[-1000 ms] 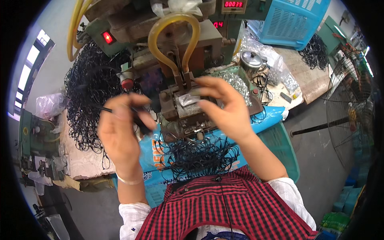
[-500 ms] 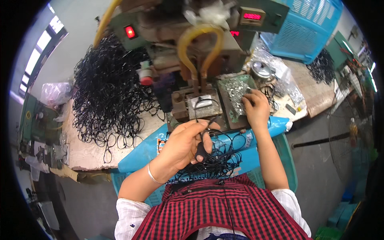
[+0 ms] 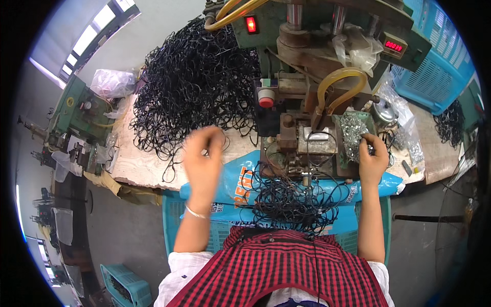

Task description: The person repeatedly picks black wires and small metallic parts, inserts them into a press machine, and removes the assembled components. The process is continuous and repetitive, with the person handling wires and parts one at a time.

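Black cords (image 3: 197, 87) now sit nearest the left hand (image 3: 199, 161), half-curled and moved off the small pile (image 3: 289, 204). Right hand (image 3: 373, 163) curls beside metal bits (image 3: 352, 132). Can't tell if either holds anything.

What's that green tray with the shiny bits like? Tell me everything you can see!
The shallow green tray looks dull and worn; I can't tell if it's metal or plastic. It lies flat, right of the brown, worn metal press block. Lots of tiny silver, metal-looking pieces are heaped inside, too small to make out their shapes. The grip of the person's bare right hand is at its right edge, but I can't tell whether it touches.
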`<act>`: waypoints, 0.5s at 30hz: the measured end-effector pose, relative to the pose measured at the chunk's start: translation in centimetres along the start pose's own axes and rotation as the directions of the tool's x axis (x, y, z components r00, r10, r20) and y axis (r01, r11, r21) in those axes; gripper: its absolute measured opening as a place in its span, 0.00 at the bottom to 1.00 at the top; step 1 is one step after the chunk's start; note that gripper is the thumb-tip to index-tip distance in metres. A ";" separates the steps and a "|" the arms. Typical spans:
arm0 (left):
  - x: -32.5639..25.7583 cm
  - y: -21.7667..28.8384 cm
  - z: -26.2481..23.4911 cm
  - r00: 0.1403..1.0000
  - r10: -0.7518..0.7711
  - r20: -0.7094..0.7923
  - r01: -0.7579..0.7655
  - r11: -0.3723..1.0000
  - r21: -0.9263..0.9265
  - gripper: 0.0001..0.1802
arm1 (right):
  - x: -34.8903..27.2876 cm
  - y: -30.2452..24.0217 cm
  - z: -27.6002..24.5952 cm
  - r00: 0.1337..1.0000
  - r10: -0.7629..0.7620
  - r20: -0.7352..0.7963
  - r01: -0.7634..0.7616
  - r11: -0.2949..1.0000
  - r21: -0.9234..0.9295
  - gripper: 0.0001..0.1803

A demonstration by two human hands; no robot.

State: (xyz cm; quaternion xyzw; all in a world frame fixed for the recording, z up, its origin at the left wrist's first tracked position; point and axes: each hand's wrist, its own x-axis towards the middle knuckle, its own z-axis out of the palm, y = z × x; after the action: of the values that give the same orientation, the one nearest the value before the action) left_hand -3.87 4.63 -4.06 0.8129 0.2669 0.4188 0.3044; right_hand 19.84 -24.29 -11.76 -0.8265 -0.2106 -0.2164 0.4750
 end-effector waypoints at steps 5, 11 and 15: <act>8.4 -9.6 -1.2 0.997 0.053 0.054 -0.075 0.812 0.579 0.08 | 0.9 -0.4 1.5 0.998 -0.061 0.012 0.061 0.998 -0.023 0.07; 8.0 -18.6 0.9 0.967 0.220 0.127 -0.243 0.662 0.709 0.06 | -1.0 -0.7 -0.8 0.999 0.035 0.014 -0.034 0.998 -0.051 0.06; 7.9 -12.3 1.8 0.838 0.541 0.064 -0.472 0.663 0.581 0.05 | -0.4 -3.8 -2.9 0.989 0.101 0.110 -0.111 0.990 0.090 0.06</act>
State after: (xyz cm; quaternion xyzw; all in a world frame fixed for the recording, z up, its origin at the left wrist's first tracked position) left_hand -0.57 17.92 -9.62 0.8819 0.1604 0.4318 -0.1002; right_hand 16.95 -25.17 -8.06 -0.8231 -0.2013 -0.1364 0.5133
